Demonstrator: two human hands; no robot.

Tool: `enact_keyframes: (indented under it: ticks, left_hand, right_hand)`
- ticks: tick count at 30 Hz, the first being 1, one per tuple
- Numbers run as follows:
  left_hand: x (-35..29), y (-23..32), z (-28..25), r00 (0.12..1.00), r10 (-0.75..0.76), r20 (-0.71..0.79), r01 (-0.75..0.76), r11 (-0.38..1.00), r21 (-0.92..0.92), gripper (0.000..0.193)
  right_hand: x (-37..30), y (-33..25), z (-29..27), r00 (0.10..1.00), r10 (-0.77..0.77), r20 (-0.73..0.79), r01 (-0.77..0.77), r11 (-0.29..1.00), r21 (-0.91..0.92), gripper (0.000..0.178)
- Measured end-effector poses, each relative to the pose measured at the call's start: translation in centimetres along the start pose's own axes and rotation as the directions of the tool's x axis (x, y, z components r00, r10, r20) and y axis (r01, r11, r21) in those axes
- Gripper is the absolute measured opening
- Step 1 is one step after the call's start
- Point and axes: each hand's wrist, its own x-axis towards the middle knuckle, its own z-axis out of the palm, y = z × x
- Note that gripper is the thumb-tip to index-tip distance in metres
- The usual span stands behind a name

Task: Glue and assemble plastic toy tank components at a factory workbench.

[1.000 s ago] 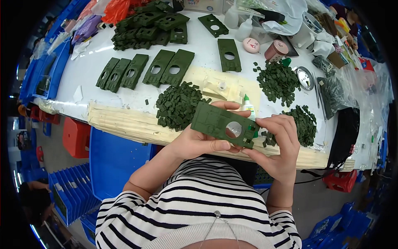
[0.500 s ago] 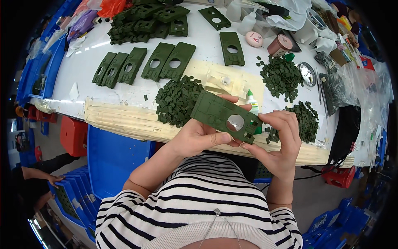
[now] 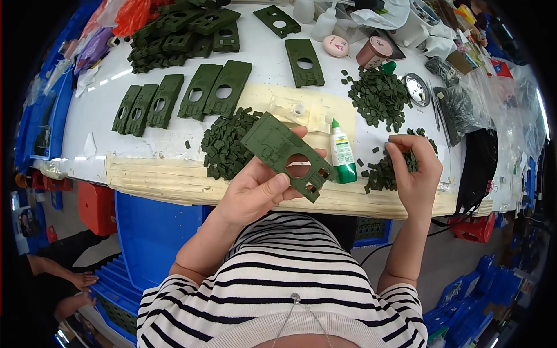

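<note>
My left hand grips a dark green plastic model tank hull, tilted, with a big round hole and two small square openings at its lower right end. The thumb lies on top and the fingers are beneath. Raised over the small pile of green plastic pieces at the right is my right hand. Its thumb and forefinger are pinched together; whatever they hold is too small to make out. Between my hands stands a white glue bottle with a green tip.
Larger heaps of green pieces lie left and right. Several hulls line up at left, before a stack of hulls. A taped block, a pink tin and tweezers are around. A co-worker's hand touches blue crates.
My right hand has let go of the hull's end and moved right, over the small pile. My left hand keeps the hull, now tilted more steeply. The view has shifted slightly.
</note>
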Motion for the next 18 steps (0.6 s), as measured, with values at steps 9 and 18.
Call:
enact_keyframes:
  ticks: [9, 18]
  left_hand:
    - [-0.1, 0.0, 0.2, 1.000, 0.004, 0.014, -0.004, 1.000, 0.011, 0.062]
    - [0.0, -0.6, 1.0, 0.999, -0.010, 0.037, 0.009, 0.999, 0.045, 0.067]
  right_hand:
    - [1.7, 2.1, 1.1, 0.996, 0.007, 0.091, 0.004, 0.993, -0.118, 0.006]
    - [-0.1, 3.6, -7.6, 0.950, 0.004, -0.313, -0.044, 0.992, -0.121, 0.010]
